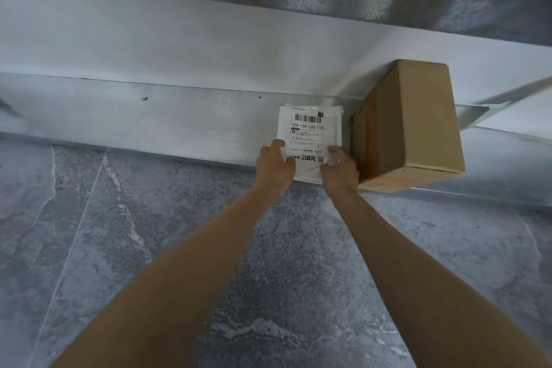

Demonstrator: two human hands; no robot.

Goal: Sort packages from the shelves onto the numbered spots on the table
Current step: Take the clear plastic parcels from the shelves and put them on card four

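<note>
Just right of frame centre, flat on the metal shelf (149,116) — a white package (309,136), label up, just beside a cardboard box (412,125) on its right. Gripped at the lower left edge by the left hand (273,166), fingertips curled onto the label face. Pinched at the lower right corner by the right hand (340,172), fingers curled over the wrapping — close to the box. Grey marbled floor (119,248) across the lower frame.
</note>
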